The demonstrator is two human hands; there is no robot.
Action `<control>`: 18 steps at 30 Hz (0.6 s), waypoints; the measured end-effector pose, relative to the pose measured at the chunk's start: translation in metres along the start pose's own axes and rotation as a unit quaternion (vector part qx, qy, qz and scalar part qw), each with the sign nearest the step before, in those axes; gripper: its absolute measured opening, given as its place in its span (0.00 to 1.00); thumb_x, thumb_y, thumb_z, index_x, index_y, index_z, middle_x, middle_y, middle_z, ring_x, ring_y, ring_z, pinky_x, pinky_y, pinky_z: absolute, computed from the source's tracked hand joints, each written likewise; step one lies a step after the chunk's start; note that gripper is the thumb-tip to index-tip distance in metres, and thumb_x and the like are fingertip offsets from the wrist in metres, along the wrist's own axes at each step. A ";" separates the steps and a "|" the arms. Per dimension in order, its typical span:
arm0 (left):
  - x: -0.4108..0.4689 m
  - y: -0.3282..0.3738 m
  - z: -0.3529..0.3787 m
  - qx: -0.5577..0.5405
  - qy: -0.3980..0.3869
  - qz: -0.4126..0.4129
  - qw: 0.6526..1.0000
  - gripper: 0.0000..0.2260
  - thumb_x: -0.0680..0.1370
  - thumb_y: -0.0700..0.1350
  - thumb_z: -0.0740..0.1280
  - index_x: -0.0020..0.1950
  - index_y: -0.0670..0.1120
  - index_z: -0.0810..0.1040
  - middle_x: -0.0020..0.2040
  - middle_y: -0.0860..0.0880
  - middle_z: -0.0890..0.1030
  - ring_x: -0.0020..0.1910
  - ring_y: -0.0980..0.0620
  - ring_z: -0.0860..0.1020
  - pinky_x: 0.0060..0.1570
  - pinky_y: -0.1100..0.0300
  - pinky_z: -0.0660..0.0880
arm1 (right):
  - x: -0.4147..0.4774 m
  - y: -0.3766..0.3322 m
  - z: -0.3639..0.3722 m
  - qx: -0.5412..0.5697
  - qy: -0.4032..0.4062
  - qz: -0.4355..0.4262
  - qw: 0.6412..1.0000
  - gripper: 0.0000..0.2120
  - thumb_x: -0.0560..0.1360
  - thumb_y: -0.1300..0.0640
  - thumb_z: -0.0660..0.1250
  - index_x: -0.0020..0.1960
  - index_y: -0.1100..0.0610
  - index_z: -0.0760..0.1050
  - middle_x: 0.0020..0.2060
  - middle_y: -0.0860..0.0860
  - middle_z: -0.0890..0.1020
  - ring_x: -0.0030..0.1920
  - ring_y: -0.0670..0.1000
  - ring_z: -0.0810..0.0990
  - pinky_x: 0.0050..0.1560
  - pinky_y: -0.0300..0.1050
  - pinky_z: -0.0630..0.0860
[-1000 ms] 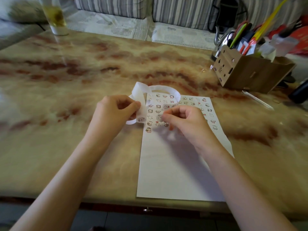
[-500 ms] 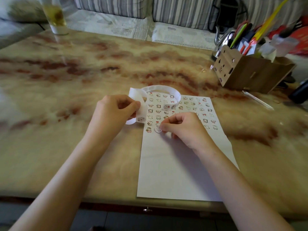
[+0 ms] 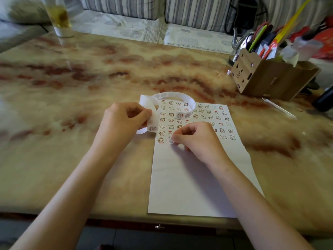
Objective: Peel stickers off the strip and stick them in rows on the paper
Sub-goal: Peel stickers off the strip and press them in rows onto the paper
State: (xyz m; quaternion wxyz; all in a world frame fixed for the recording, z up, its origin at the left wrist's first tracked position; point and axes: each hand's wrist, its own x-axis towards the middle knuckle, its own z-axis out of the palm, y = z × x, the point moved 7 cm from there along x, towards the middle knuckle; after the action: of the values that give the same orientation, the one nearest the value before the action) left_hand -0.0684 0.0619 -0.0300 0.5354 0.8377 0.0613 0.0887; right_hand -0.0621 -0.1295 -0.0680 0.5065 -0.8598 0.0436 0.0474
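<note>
Since the earliest frame the right hand (image 3: 196,139) has come down from above the filled rows to the paper (image 3: 189,186), bringing a peeled sticker (image 3: 170,140) to the lowest, newly begun row. The left hand (image 3: 122,123) has barely shifted. Right thumb and forefinger pinch the sticker at the sheet, just beside the neighbour sticker (image 3: 161,140) that opens that row. Left thumb and curled fingers pinch the strip (image 3: 180,95), which loops out over the paper's far left corner and back; one unpeeled sticker shows just below the grip.

Step in hand, as judged: seating the sticker. It should sit level with its neighbour and keep the gap used in the rows above. One edge goes down first, then a fingertip rolls across to avoid a crease. The strip is best kept lifted off the finished rows.

Several full rows cover the far part of the paper; the near part is blank. Around it lies the marbled table (image 3: 72,87), with a wooden organiser (image 3: 270,78) of pens far right and a glass (image 3: 60,18) far left.

Whether the sticker already adheres cannot be told. The right hand hides parts of the lower rows, and the loop masks a few stickers. Sticker designs are too small to read, and the frame's margins are blurred.
</note>
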 end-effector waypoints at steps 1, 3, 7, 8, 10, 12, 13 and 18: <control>0.000 0.000 0.000 0.000 0.000 0.000 1.000 0.08 0.76 0.46 0.68 0.38 0.47 0.83 0.35 0.52 0.84 0.38 0.55 0.83 0.48 0.58 0.79 | 0.000 0.000 0.000 -0.004 0.002 0.000 1.000 0.03 0.68 0.60 0.72 0.36 0.57 0.82 0.32 0.49 0.84 0.24 0.42 0.71 0.35 0.41 0.70; 0.000 0.000 0.000 0.000 0.001 0.001 1.000 0.08 0.76 0.46 0.68 0.39 0.47 0.83 0.35 0.52 0.84 0.38 0.54 0.83 0.48 0.58 0.78 | 0.000 0.001 0.001 -0.011 0.006 -0.001 1.000 0.02 0.68 0.60 0.72 0.36 0.56 0.82 0.32 0.49 0.84 0.24 0.42 0.71 0.35 0.41 0.70; 0.000 0.000 0.000 -0.002 0.002 0.003 1.000 0.07 0.76 0.45 0.68 0.39 0.46 0.83 0.35 0.52 0.84 0.38 0.55 0.83 0.47 0.60 0.78 | 0.001 0.002 0.002 -0.022 0.017 -0.006 1.000 0.03 0.67 0.59 0.71 0.35 0.55 0.82 0.31 0.47 0.84 0.25 0.41 0.72 0.36 0.42 0.71; 0.001 0.000 0.000 -0.001 0.003 0.002 1.000 0.07 0.76 0.45 0.68 0.39 0.46 0.83 0.35 0.52 0.84 0.38 0.55 0.83 0.46 0.61 0.78 | 0.001 0.002 0.002 -0.024 0.019 -0.007 1.000 0.03 0.67 0.59 0.71 0.35 0.55 0.81 0.31 0.47 0.84 0.25 0.42 0.73 0.36 0.42 0.71; 0.000 0.001 0.000 0.001 0.003 0.002 1.000 0.07 0.76 0.45 0.68 0.39 0.47 0.83 0.35 0.52 0.84 0.38 0.55 0.83 0.46 0.61 0.78 | 0.001 0.003 0.003 -0.030 0.025 -0.012 0.999 0.03 0.67 0.59 0.71 0.34 0.55 0.81 0.30 0.46 0.83 0.27 0.43 0.74 0.36 0.42 0.70; 0.000 0.000 0.000 0.001 0.003 0.002 1.000 0.07 0.76 0.45 0.68 0.39 0.47 0.83 0.35 0.52 0.84 0.38 0.55 0.83 0.46 0.61 0.78 | 0.001 0.003 0.003 -0.038 0.032 -0.018 0.999 0.04 0.67 0.59 0.71 0.34 0.54 0.80 0.29 0.46 0.83 0.30 0.44 0.76 0.36 0.43 0.71; 0.000 0.000 0.000 0.003 0.003 0.001 1.000 0.07 0.76 0.46 0.68 0.39 0.47 0.83 0.35 0.52 0.84 0.38 0.55 0.83 0.46 0.61 0.78 | 0.001 0.002 0.003 -0.043 0.035 -0.020 0.998 0.04 0.67 0.59 0.71 0.34 0.54 0.80 0.29 0.46 0.83 0.31 0.45 0.77 0.37 0.44 0.72; 0.001 0.000 0.000 0.004 0.002 0.006 1.000 0.07 0.76 0.45 0.68 0.39 0.47 0.83 0.34 0.53 0.84 0.37 0.57 0.83 0.42 0.68 0.77 | 0.001 0.001 0.005 -0.064 0.040 -0.024 0.997 0.02 0.67 0.58 0.71 0.36 0.54 0.80 0.31 0.46 0.83 0.35 0.49 0.80 0.41 0.48 0.76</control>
State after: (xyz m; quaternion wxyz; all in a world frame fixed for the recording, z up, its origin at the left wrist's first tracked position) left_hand -0.0675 0.0621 -0.0294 0.5315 0.8399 0.0577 0.0935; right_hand -0.0613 -0.1261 -0.0717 0.4495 -0.8923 0.0406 0.0032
